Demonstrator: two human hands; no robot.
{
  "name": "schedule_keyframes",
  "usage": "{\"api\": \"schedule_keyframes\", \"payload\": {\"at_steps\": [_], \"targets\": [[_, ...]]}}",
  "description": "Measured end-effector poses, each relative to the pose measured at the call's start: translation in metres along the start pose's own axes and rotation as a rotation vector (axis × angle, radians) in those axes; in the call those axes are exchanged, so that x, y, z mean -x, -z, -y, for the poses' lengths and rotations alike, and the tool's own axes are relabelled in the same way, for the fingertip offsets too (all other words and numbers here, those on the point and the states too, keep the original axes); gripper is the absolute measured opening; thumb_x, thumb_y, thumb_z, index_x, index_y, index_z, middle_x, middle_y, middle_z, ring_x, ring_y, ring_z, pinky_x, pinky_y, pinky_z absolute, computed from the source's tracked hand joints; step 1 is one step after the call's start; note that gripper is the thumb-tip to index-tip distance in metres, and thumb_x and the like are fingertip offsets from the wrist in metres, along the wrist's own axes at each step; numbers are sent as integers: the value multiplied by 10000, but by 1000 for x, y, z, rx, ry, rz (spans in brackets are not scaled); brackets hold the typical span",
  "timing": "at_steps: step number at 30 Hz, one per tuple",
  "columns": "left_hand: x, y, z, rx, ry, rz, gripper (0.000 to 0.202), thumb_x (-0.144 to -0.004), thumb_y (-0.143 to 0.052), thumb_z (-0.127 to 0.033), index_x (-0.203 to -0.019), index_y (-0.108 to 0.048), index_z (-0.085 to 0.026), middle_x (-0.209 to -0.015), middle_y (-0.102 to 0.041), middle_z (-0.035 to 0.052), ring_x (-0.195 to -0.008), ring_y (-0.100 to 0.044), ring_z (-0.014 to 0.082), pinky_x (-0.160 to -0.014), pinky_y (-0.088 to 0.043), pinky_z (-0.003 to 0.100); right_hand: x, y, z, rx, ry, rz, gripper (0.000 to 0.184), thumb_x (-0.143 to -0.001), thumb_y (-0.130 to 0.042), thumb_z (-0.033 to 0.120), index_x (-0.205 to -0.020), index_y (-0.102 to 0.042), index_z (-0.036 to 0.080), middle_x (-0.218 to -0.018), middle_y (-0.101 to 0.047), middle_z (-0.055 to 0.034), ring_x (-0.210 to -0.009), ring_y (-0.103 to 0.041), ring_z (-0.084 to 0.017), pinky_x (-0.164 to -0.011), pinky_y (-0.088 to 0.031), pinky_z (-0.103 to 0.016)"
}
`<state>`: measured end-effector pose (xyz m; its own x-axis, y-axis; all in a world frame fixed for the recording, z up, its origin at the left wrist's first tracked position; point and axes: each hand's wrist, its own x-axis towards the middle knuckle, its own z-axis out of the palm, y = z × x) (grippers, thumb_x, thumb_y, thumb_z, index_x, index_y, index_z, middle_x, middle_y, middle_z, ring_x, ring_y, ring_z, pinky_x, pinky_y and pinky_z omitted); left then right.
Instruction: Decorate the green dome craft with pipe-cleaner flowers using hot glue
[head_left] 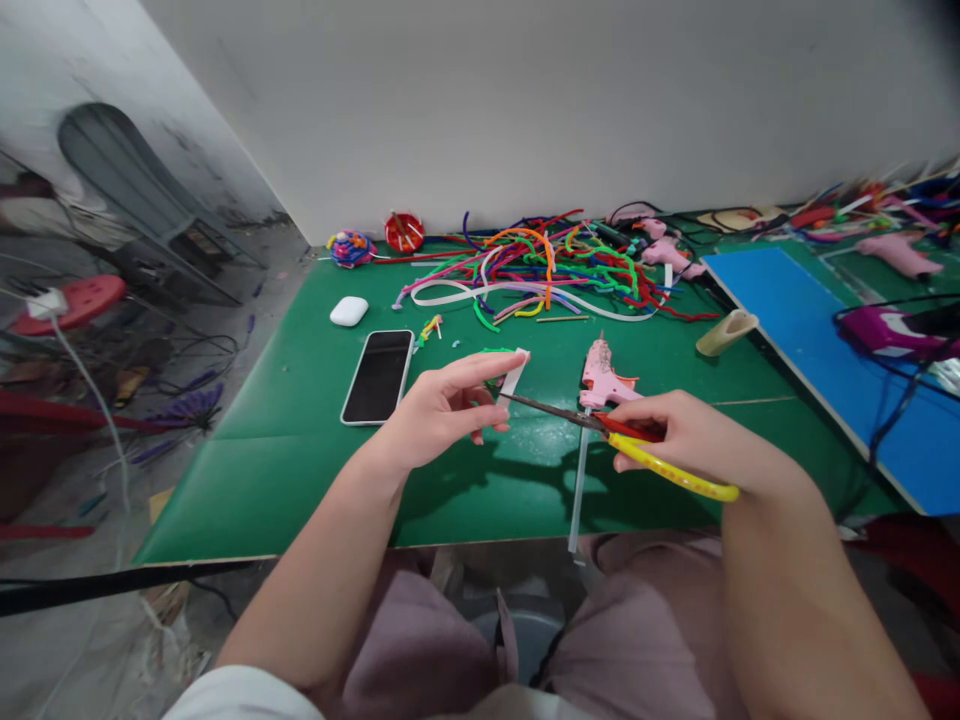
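Observation:
My left hand (454,405) pinches a short white strip (514,376) between thumb and fingertips above the green table (300,490). Something green shows behind those fingers, mostly hidden. In my right hand (667,430) is a pair of scissors (675,476) with yellow and red handles. Their blades point left, and the tips meet or overlap the strip's lower end; I cannot tell whether they touch it. Just beyond my right hand lies a pink glue gun (602,375), a clear glue stick (580,490) reaching from it toward the table's front edge. Left of my left hand lies a phone (379,377).
A pile of coloured pipe cleaners (525,265) spreads along the back. A white earbud case (349,311) sits at the left. On the right are a cardboard-coloured tube (726,333), a blue board (840,360) and another pink glue gun (900,255).

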<state>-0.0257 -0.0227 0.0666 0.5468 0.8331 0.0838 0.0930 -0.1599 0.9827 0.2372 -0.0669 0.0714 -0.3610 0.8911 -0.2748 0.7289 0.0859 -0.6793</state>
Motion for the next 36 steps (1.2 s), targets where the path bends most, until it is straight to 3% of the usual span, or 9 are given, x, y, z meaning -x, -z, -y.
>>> {"api": "schedule_keyframes", "payload": {"at_steps": [14, 24, 29, 36], "targets": [[0, 0, 0, 28, 24, 5, 515, -700, -654, -193, -1193, -530, -277, -1289, -488, 87, -638, -613, 92, -416, -464, 148, 1, 1, 2, -8, -14, 25, 324, -690, -583, 487, -762, -645, 177, -593, -483, 34, -540, -381, -93, -465, -286, -193], [-1, 1, 1, 25, 24, 31, 531, -702, -640, -160, -1204, -519, -284, -1281, -492, 80, -638, -610, 89, -412, -460, 141, 3, 3, 0, 15, -15, 35, 325, -671, -596, 498, -668, -597, 173, -573, -440, 50, -528, -355, -81, -462, -266, -194], [0, 1, 2, 45, 17, 26, 528, -700, -645, -157, -1198, -524, -286, -1292, -485, 79, -622, -603, 80, -410, -460, 139, 1, 4, -1, 35, -41, 72, 360, -607, -643, 503, -795, -620, 197, -653, -523, 47, -603, -446, -113, -513, -320, -205], [0, 2, 2, 73, 19, 4, 512, -703, -653, -184, -1188, -531, -297, -1295, -485, 65, -614, -605, 71, -402, -454, 127, -2, 3, -3, 82, -29, 132, 595, -549, -684, 519, -1039, -577, 200, -883, -591, -8, -734, -501, -173, -565, -349, -233]]}}
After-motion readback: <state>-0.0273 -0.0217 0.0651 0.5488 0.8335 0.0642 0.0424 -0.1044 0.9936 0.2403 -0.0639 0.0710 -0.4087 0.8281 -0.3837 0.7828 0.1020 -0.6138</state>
